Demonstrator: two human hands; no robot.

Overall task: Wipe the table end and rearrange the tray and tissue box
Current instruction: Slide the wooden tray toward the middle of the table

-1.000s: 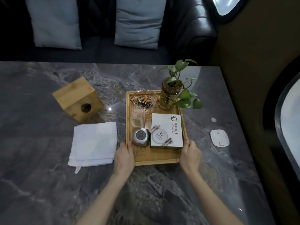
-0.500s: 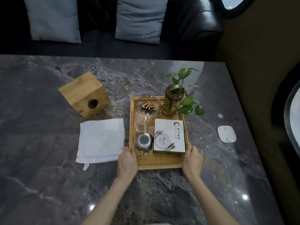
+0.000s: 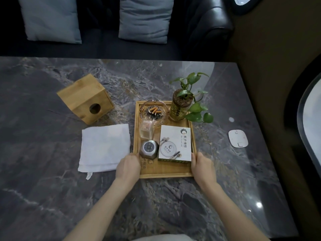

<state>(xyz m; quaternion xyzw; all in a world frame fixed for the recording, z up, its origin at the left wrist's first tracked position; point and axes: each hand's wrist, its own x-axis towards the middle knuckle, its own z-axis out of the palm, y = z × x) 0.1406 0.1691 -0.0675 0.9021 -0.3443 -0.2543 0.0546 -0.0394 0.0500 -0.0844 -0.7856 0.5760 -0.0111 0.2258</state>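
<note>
A wooden tray [image 3: 165,173] rests on the dark marble table [image 3: 191,202], right of centre. It carries a glass ashtray with butts [image 3: 154,112], a small glass [image 3: 146,131], a silver faceted object [image 3: 149,150], a white printed box [image 3: 175,145] and a potted plant [image 3: 181,105]. My left hand [image 3: 128,166] grips the tray's near left side, and my right hand [image 3: 203,166] grips its near right side. A folded white cloth [image 3: 105,147] lies just left of the tray. The wooden tissue box [image 3: 85,98] stands further back on the left.
A white flat device [image 3: 238,140] lies on the table to the right of the tray. The table's right edge runs close to a brown wall. A dark sofa with two grey cushions [image 3: 145,18] sits behind the far edge.
The tray has shifted slightly to the right, widening the gap to the cloth, with both hands still on it. The camera view has tilted a little.
</note>
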